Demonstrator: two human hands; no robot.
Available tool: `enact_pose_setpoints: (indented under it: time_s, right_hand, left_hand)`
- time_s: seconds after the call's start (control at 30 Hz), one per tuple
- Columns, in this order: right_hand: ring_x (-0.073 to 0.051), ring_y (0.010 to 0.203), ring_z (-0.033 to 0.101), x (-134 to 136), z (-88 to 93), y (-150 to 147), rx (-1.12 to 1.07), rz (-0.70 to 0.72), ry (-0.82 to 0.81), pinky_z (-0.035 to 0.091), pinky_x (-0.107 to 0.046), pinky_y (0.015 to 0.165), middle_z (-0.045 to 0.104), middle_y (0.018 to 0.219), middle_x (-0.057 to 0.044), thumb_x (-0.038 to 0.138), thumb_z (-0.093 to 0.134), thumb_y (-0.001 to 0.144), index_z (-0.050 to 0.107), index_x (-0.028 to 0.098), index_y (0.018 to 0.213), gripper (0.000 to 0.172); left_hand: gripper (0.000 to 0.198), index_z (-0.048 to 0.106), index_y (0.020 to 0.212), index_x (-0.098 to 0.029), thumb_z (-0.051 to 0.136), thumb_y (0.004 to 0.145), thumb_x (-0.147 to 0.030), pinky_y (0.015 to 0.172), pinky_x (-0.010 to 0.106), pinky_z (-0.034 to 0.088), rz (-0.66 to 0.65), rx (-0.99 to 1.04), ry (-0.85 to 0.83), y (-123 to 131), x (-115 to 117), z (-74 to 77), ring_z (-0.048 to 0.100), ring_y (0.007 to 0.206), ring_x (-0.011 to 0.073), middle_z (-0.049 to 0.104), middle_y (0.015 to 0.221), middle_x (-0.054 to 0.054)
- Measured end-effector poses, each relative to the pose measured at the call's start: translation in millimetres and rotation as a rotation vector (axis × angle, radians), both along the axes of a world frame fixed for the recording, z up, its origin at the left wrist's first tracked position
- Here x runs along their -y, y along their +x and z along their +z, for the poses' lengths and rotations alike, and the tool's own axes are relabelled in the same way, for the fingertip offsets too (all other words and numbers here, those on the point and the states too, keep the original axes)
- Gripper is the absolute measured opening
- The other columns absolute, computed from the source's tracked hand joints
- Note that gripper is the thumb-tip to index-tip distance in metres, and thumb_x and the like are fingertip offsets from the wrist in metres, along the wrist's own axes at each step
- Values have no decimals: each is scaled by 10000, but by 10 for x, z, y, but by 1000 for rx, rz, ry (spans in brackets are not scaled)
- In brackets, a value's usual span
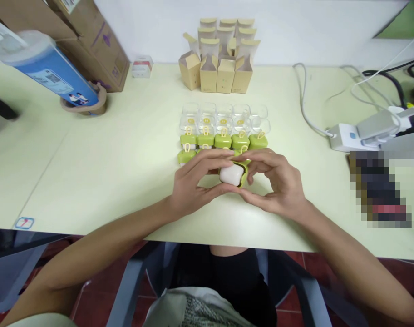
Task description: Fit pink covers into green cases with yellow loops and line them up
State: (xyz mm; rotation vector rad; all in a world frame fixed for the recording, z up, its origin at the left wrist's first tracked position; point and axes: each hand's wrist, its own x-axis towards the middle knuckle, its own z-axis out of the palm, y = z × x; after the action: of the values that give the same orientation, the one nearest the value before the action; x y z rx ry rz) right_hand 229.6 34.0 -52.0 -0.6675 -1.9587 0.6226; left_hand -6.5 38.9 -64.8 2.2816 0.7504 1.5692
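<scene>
Between my two hands, above the table, is a white earbud case point(231, 174) seated in a green cover point(244, 176) that wraps round its right side. My left hand point(202, 179) grips it from the left, thumb below and fingers above. From the right, my right hand point(278, 181) pinches the cover, thumb at the lower edge and fingers along the top. Just beyond my fingers stand rows of green cases point(223, 140) with pale yellow loops on top. Some of the nearer row is hidden by my hands. Behind them lie clear plastic trays point(224, 110).
Several open cardboard boxes point(225, 75) stand by the wall. At the left are a blue cup point(64, 75) in a holder and a large brown carton point(101, 54). A white power strip point(350, 137) with cables and a blurred-out dark object point(379, 186) lie right.
</scene>
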Motion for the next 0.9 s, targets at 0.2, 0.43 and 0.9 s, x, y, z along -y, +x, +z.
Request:
enact_pose_setpoints:
  time_s: [0.2, 0.43, 0.9]
  right_hand:
    - [-349, 1086, 766, -41, 44, 23, 169, -80, 227, 630, -549, 941, 821, 1278, -113, 394, 915, 914, 683, 304, 1470, 609]
    - [-330, 1220, 693, -165, 7, 170, -95, -276, -13, 640, -500, 973, 718, 1349, -120, 334, 865, 924, 687, 338, 1530, 632]
    - [-333, 1168, 673, -267, 22, 294, -64, -296, 1, 665, -519, 903, 667, 1250, -105, 393, 891, 918, 688, 400, 1550, 664]
  left_hand:
    - [462, 700, 1335, -247, 858, 973, -486, 795, 306, 734, -33, 69, -42, 72, 27, -29, 786, 1318, 265, 765, 1435, 149]
    - [162, 694, 1063, -229, 808, 971, -161, 942, 416, 707, -32, -32, 137, 86, 115, 89, 818, 1120, 245, 826, 906, 8]
    - [314, 673, 1266, -254, 691, 962, -177, 896, 420, 621, 131, 30, 84, -6, 4, 53, 733, 996, 233, 755, 921, 25]
